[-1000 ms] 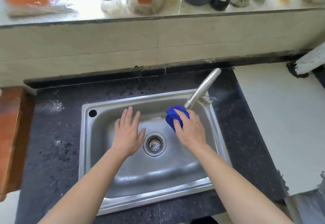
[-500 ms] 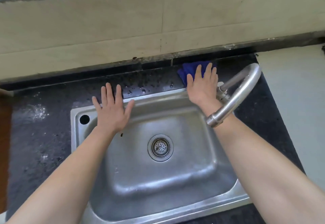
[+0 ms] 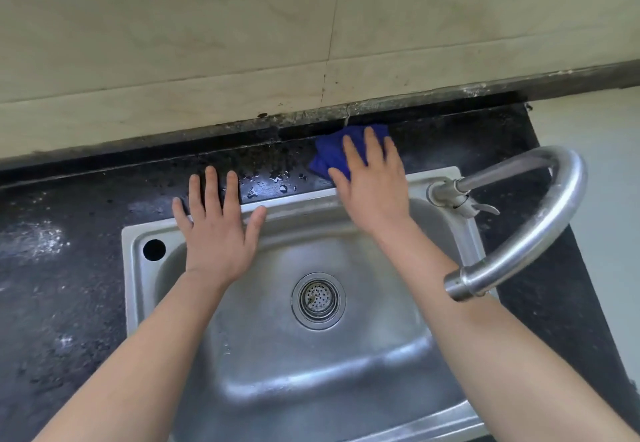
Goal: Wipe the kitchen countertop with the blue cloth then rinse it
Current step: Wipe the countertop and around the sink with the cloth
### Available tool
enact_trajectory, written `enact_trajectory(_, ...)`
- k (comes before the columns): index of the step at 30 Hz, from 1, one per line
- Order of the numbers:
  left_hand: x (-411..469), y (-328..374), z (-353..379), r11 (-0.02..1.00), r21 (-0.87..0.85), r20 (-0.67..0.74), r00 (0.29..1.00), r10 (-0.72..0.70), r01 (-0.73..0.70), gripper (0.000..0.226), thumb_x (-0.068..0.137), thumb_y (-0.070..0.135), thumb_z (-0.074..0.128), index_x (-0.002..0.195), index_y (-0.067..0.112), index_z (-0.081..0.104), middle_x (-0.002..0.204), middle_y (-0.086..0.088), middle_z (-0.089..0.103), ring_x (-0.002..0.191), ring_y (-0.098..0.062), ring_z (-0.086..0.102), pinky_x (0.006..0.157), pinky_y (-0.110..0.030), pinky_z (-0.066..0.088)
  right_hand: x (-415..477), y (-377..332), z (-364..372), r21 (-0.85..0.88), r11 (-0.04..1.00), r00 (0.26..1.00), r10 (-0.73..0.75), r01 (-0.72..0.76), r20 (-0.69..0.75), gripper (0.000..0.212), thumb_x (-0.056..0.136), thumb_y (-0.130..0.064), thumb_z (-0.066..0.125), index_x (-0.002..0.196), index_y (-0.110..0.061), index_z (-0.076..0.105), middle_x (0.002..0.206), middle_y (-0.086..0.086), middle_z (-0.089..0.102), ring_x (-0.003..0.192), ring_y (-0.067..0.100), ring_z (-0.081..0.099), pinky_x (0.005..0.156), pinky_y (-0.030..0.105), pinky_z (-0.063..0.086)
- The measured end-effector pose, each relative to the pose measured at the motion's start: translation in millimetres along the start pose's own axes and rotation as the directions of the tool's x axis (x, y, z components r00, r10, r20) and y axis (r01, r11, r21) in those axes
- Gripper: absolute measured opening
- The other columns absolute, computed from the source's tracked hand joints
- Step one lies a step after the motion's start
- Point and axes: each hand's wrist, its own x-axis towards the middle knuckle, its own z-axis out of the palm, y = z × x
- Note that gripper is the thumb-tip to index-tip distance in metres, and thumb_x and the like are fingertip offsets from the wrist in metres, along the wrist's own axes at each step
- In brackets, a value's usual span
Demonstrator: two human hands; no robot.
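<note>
Where countertop (image 3: 86, 233) meets wall (image 3: 207, 43), right hand (image 3: 374, 185) presses cloth (image 3: 332, 150).

The sink (image 3: 130, 285) sits in the tabletop (image 3: 69, 285), its drain (image 3: 318, 299) mid-basin. The faucet (image 3: 571, 181) stands at the sink's back right corner. Behind the sink, the cloth (image 3: 329, 150) lies on the tabletop under the right hand (image 3: 372, 185). To its left, the left hand (image 3: 216, 233) lies over the back rim.

Right hand (image 3: 372, 185) presses blue cloth (image 3: 334, 154) flat on countertop (image 3: 86, 219).
</note>
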Motion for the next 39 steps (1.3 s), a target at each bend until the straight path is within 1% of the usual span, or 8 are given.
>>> enact_trajectory(4, 0, -1, 0, 1.000, 0.007, -0.018, 1.000, 0.005, -0.005, 0.076, 0.097, 0.065, 0.016, 0.156, 0.016, 0.020, 0.164, -0.013, 0.011, 0.151, -0.035, 0.005, 0.117, -0.063, 0.005, 27, 47, -12, 0.005, 0.921, 0.920, 0.388, -0.389, 0.046, 0.063, 0.103, -0.045, 0.037, 0.155, -0.011, 0.029, 0.161, 0.027, 0.014, 0.147, 0.049, 0.013, 0.120, 0.051, 0.015)
enact_trajectory(10, 0, -1, 3, 1.000, 0.013, -0.026, 1.000, 0.016, -0.016, 0.074, 0.098, 0.063, 0.018, 0.156, 0.017, 0.020, 0.164, -0.013, 0.012, 0.151, -0.036, 0.006, 0.117, -0.063, 0.005, 48, 38, -10, 0.214, 0.788, 0.810, 0.586, -0.577, 0.028, 0.060, 0.099, -0.035, 0.044, 0.150, -0.007, 0.029, 0.165, 0.020, 0.009, 0.150, 0.044, 0.003, 0.122, 0.051, 0.001)
enact_trajectory(13, 1, -2, 3, 1.000, 0.022, -0.033, 0.999, 0.017, -0.017, 0.074, 0.098, 0.063, 0.018, 0.156, 0.017, 0.019, 0.164, -0.013, 0.013, 0.151, -0.036, 0.006, 0.117, -0.063, 0.005, 39, 13, -6, 0.232, 0.817, 0.840, 0.543, -0.528, -0.002, 0.063, 0.098, -0.035, 0.044, 0.150, -0.004, 0.032, 0.163, 0.022, 0.015, 0.149, 0.045, 0.010, 0.122, 0.050, 0.006)
enact_trajectory(16, 0, -3, 4, 1.000, 0.013, -0.019, 1.000, 0.023, -0.023, 0.073, 0.098, 0.062, 0.019, 0.156, 0.017, 0.019, 0.164, -0.012, 0.012, 0.151, -0.035, 0.006, 0.117, -0.063, 0.005, 7, -25, 4, 0.216, 0.946, 0.965, 0.258, -0.243, -0.040, 0.059, 0.095, -0.039, 0.042, 0.144, -0.006, 0.047, 0.156, 0.025, 0.032, 0.143, 0.049, 0.026, 0.118, 0.052, 0.019)
enact_trajectory(20, 0, -3, 2, 1.000, 0.003, -0.005, 1.000, 0.024, -0.023, 0.074, 0.098, 0.064, 0.016, 0.157, 0.018, 0.018, 0.165, -0.012, 0.011, 0.151, -0.035, 0.004, 0.117, -0.064, 0.005, -14, -32, 5, 0.139, 0.990, 0.999, -0.033, 0.034, -0.014, 0.060, 0.098, -0.045, 0.037, 0.143, -0.009, 0.051, 0.154, 0.024, 0.038, 0.139, 0.047, 0.035, 0.115, 0.052, 0.029)
enact_trajectory(29, 2, 0, -2, 0.999, 0.039, 0.059, 0.998, 0.015, -0.017, 0.073, 0.099, 0.063, 0.014, 0.158, 0.021, 0.006, 0.166, -0.010, -0.002, 0.151, -0.034, -0.007, 0.118, -0.062, -0.003, 18, 33, -4, 0.068, 0.910, 0.910, 0.403, -0.410, 0.091, 0.072, 0.101, -0.057, 0.029, 0.159, -0.017, 0.014, 0.165, 0.020, 0.000, 0.150, 0.046, 0.000, 0.121, 0.054, 0.000)
enact_trajectory(34, 0, -8, -13, 0.996, -0.046, 0.126, 0.989, 0.078, -0.073, 0.073, 0.099, 0.063, 0.013, 0.158, 0.023, -0.002, 0.166, -0.007, -0.012, 0.151, -0.027, -0.016, 0.118, -0.059, -0.009, 9, 32, -14, 0.093, 0.921, 0.923, 0.368, -0.379, 0.114, 0.071, 0.093, -0.053, 0.018, 0.159, -0.026, 0.018, 0.167, 0.013, 0.004, 0.151, 0.040, 0.005, 0.121, 0.049, 0.003)
enact_trajectory(39, -56, -68, -25, 1.000, 0.017, -0.035, 0.999, -0.014, 0.015, 0.072, 0.101, 0.055, 0.015, 0.157, 0.011, 0.015, 0.165, -0.015, 0.004, 0.153, -0.030, 0.001, 0.120, -0.058, 0.002, -12, -67, -4, 0.128, 0.979, 0.988, 0.153, -0.156, 0.035, 0.063, 0.094, -0.047, 0.030, 0.153, -0.025, 0.036, 0.163, 0.015, 0.023, 0.141, 0.043, 0.027, 0.111, 0.050, 0.021)
